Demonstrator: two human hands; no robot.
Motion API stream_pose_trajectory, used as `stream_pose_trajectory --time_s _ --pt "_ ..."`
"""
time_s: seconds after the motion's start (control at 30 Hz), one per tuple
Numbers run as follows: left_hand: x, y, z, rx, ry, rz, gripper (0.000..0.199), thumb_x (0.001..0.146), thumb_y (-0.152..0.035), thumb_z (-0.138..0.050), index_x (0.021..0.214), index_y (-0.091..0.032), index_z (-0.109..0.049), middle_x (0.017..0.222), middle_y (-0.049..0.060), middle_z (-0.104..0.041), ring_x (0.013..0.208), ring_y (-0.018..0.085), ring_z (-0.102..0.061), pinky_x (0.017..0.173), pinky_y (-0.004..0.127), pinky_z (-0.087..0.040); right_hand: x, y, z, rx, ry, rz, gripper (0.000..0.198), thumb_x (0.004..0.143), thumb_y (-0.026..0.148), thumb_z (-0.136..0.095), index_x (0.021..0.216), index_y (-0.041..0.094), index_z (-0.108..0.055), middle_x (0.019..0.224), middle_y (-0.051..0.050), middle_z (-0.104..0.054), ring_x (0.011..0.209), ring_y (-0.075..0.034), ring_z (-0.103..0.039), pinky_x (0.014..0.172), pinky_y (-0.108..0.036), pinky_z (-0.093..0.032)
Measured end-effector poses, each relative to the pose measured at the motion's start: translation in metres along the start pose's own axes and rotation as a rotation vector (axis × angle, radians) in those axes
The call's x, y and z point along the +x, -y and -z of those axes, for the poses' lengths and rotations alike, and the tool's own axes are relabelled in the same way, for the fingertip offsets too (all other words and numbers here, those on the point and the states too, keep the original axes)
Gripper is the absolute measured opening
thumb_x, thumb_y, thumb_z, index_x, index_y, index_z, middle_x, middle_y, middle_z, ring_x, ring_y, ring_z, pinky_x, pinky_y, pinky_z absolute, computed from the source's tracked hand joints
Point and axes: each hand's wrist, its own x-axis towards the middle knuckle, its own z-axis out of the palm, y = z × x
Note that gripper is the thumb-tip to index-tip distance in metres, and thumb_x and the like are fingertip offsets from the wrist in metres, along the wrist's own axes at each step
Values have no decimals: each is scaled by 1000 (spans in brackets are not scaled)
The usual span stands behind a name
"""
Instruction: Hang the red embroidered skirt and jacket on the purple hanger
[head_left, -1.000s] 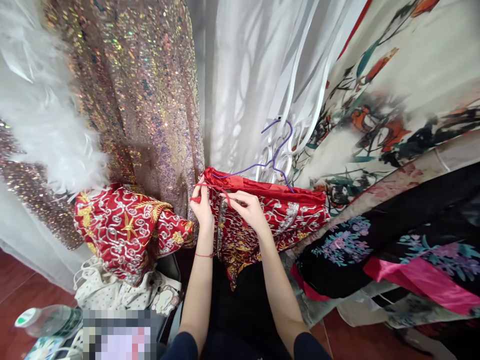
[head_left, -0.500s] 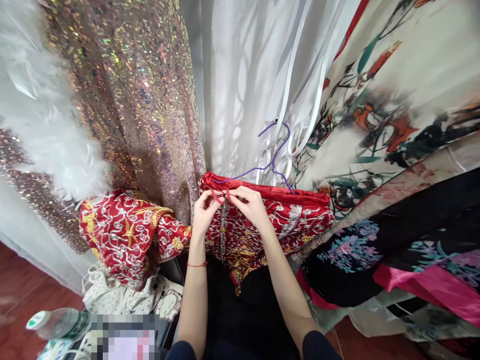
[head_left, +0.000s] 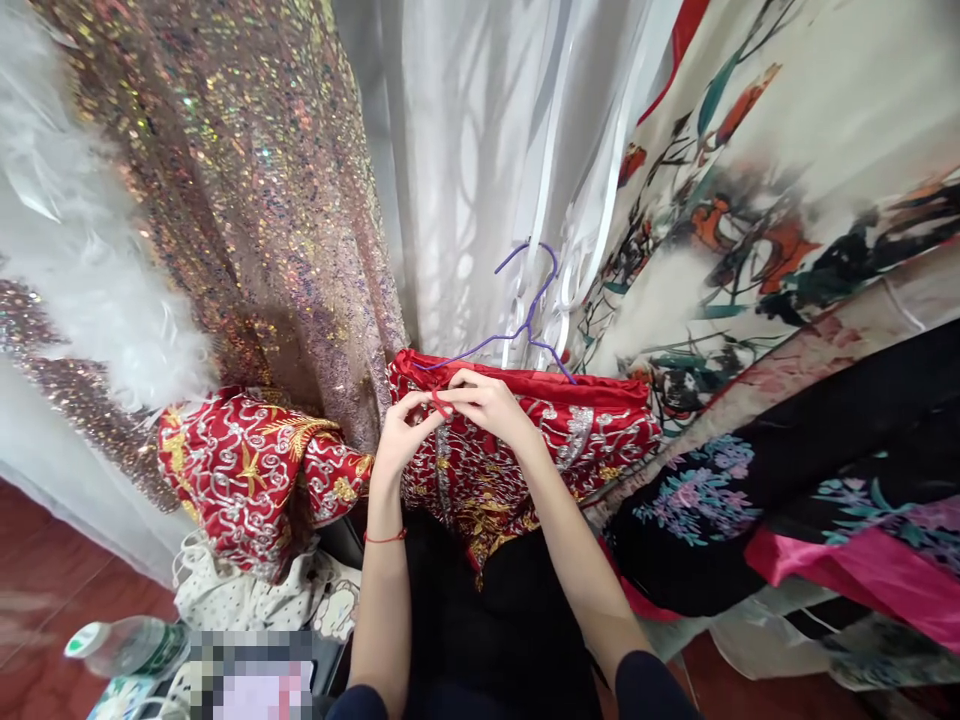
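Observation:
A red garment (head_left: 600, 425) with silver and gold embroidery lies across my lap, its plain red edge at the top. Over that edge my left hand (head_left: 401, 432) pinches a thin red ribbon (head_left: 441, 402). My right hand (head_left: 487, 405) meets it from the other side, its fingertips closed on the same ribbon. The ribbon is looped between the two hands; fingers cover part of it. A purple wire hanger (head_left: 525, 325) pokes up out of the garment's top, hook upward, just beyond my right hand.
A sequined gown (head_left: 247, 190) and white feather trim (head_left: 112, 240) hang at left, above another red embroidered piece (head_left: 247, 460). A plastic bottle (head_left: 135, 645) lies lower left. White fabric (head_left: 450, 180), a floral cloth (head_left: 750, 220) and black flowered cloth (head_left: 697, 500) fill the back and right.
My hands have come closer together and the ribbon loop has become smaller and tighter between the fingers. The view has shifted slightly, moving the hanger left in the picture.

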Motion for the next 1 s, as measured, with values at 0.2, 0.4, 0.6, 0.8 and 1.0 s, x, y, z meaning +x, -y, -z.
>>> stream_pose_trajectory --time_s 0.2,0.4,0.6,0.8,1.0 --pt "0 -11 -4 33 23 89 30 67 -39 -86 86 -17 -78 76 0 -70 60 10 -51 62 26 -44 0 -2 -4 -174 9 3 29 101 28 -50 114 25 -76 100 -7 -69 74 -13 -64 62 -23 -45" --pt "0 3 -15 -42 -154 156 33 71 -45 -81 86 -16 -78 86 4 -75 79 17 -64 83 32 -51 -1 8 -20 -250 -58 -80 33 104 30 -42 114 20 -72 103 -8 -73 76 -14 -68 67 -25 -48" --pt "9 11 -15 -38 -296 9 29 86 -48 -67 89 -19 -68 76 -1 -63 69 11 -57 69 23 -47 -2 12 -18 -222 -241 -244 25 100 25 -44 102 19 -68 102 -8 -72 72 -14 -64 70 -26 -47" --pt "30 19 -10 182 -490 -140 30 92 -47 -59 93 -18 -66 83 1 -67 71 12 -60 71 23 -47 -8 18 -3 -226 -304 -333 20 97 25 -46 97 19 -65 95 -5 -70 66 -13 -60 61 -25 -41" --pt "44 19 -1 523 -624 -238 28 98 -40 -51 94 -18 -68 89 6 -72 81 18 -65 83 28 -46 -22 21 11 -471 -294 -302 25 97 21 -43 91 19 -67 87 -5 -71 59 -13 -53 62 -27 -37"
